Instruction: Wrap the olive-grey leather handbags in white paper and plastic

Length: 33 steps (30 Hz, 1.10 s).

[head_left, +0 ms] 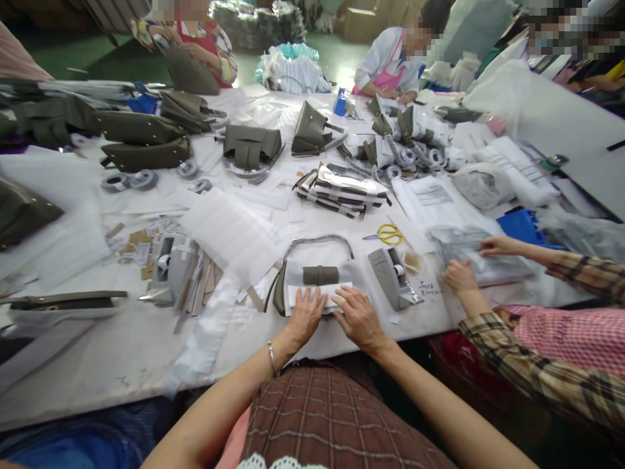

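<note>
An olive-grey handbag (pixel 319 275) wrapped in white foam lies at the table's near edge, its handle arching away from me. Both my hands rest on its lower part. My left hand (pixel 305 316) lies flat with fingers spread on a white paper strip (pixel 336 291) across the bag. My right hand (pixel 359 318) presses flat beside it, fingers stretched toward the strip. A silver bangle circles my left wrist.
A grey tape dispenser (pixel 393 277) and yellow scissors (pixel 389 234) lie to the right; another dispenser (pixel 168 266) stands left. A co-worker's hands (pixel 471 264) in plaid sleeves handle a plastic bag on the right. Olive bags (pixel 251 146), foam sheets (pixel 232 234) and tape rolls cover the table.
</note>
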{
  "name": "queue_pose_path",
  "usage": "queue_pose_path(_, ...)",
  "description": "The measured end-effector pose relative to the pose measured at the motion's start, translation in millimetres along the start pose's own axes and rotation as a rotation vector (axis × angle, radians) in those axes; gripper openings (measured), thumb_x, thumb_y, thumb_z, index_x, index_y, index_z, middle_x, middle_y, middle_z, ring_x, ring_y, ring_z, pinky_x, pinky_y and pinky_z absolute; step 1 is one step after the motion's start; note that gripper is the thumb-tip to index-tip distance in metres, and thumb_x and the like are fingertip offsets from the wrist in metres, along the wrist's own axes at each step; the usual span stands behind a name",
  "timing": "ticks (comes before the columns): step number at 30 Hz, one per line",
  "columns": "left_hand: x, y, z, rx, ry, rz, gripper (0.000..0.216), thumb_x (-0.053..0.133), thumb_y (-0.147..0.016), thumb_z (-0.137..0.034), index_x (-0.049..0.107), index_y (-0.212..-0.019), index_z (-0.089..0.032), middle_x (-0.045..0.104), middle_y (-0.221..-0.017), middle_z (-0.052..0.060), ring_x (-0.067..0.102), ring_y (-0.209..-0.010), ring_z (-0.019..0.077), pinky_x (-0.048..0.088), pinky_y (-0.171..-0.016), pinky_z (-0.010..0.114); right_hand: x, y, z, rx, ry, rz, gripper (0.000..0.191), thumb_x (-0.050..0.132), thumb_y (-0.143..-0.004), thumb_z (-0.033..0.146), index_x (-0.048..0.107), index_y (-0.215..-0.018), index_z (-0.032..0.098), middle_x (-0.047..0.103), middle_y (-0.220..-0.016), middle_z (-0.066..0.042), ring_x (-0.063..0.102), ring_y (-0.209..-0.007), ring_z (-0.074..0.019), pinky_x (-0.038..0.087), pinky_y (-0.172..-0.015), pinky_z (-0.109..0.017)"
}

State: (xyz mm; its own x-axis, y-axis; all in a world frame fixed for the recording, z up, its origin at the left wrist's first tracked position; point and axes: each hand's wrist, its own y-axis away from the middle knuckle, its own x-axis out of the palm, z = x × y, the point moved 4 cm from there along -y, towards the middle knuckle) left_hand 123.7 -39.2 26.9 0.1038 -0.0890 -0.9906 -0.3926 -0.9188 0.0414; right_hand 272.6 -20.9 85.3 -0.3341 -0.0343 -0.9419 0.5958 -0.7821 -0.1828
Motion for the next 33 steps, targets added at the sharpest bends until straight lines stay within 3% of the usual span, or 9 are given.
queue_pose_path(4, 1.9, -0.1, 0.8, 0.003, 0.021, 0.014, 0.050, 0.041, -0.093, -0.012, 0.046, -0.142, -0.016, 0.050, -0.144, 0.018, 0.047, -0.133, 0.0352, 0.037, -0.106, 0.062, 53.8, 0.3, -3.6, -0.023, 0.095, 0.191, 0.073, 0.065, -0.083, 0.035, 0.039, -0.146, 0.011, 0.044, -0.151, -0.016, 0.034, -0.142, -0.0315, 0.025, -0.117, -0.050)
queue_pose_path(8, 4.1, 6.6, 6.5, 0.065, 0.089, 0.003, 0.052, 0.039, -0.093, -0.013, 0.042, -0.145, -0.014, 0.047, -0.148, 0.017, 0.042, -0.138, 0.0302, 0.033, -0.111, 0.061, 86.9, 14.9, -19.5, -0.046, 0.168, 0.188, 0.077, 0.061, -0.084, 0.029, 0.028, -0.152, 0.012, 0.035, -0.156, -0.014, 0.029, -0.146, -0.0288, 0.024, -0.119, -0.049)
queue_pose_path(14, 19.4, 20.3, 11.6, 0.178, 0.064, -0.103, 0.053, 0.037, -0.096, -0.018, 0.035, -0.149, -0.013, 0.044, -0.150, 0.016, 0.034, -0.144, 0.0264, 0.024, -0.115, 0.059, 90.9, 21.7, -20.3, -0.108, 0.258, 0.031, 0.072, 0.051, -0.086, 0.017, 0.026, -0.153, 0.014, 0.039, -0.155, -0.011, 0.032, -0.145, -0.0262, 0.028, -0.117, -0.047)
queue_pose_path(19, 19.0, 9.2, 3.1, 0.116, 0.050, -0.160, 0.043, 0.039, -0.098, -0.017, 0.047, -0.140, -0.014, 0.057, -0.137, 0.015, 0.047, -0.133, 0.0261, 0.033, -0.111, 0.055, 92.4, 21.6, -21.3, -0.139, 0.293, -0.052, 0.076, 0.041, -0.083, 0.004, 0.022, -0.155, 0.018, 0.044, -0.152, -0.007, 0.038, -0.142, -0.0234, 0.031, -0.116, -0.045)
queue_pose_path(21, 14.3, 4.2, -0.6, 0.088, 0.068, -0.176, 0.037, 0.040, -0.098, -0.017, 0.054, -0.132, -0.014, 0.062, -0.129, 0.014, 0.053, -0.124, 0.0258, 0.038, -0.108, 0.053, 92.9, 22.5, -22.4, -0.150, 0.287, -0.064, 0.073, 0.041, -0.087, 0.007, 0.019, -0.156, 0.019, 0.046, -0.150, -0.007, 0.040, -0.140, -0.0242, 0.031, -0.115, -0.045)
queue_pose_path(27, 8.6, 4.2, -0.8, 0.054, 0.145, -0.288, 0.025, 0.044, -0.100, -0.022, 0.060, -0.118, -0.016, 0.064, -0.117, 0.009, 0.057, -0.115, 0.0214, 0.040, -0.106, 0.047, 94.4, 24.1, -28.6, -0.179, 0.190, -0.032, 0.068, 0.046, -0.096, 0.037, 0.017, -0.156, 0.023, 0.047, -0.149, -0.011, 0.043, -0.138, -0.0303, 0.029, -0.115, -0.053)
queue_pose_path(33, -0.8, 18.8, -8.7, -0.021, 0.160, -0.347, 0.027, 0.040, -0.100, -0.019, 0.061, -0.116, -0.013, 0.065, -0.116, 0.010, 0.056, -0.118, 0.0202, 0.036, -0.112, 0.044, 92.9, 26.1, -33.6, -0.234, 0.170, -0.034, 0.065, 0.040, -0.099, 0.032, 0.012, -0.157, 0.028, 0.043, -0.151, -0.014, 0.040, -0.139, -0.0334, 0.031, -0.112, -0.059)
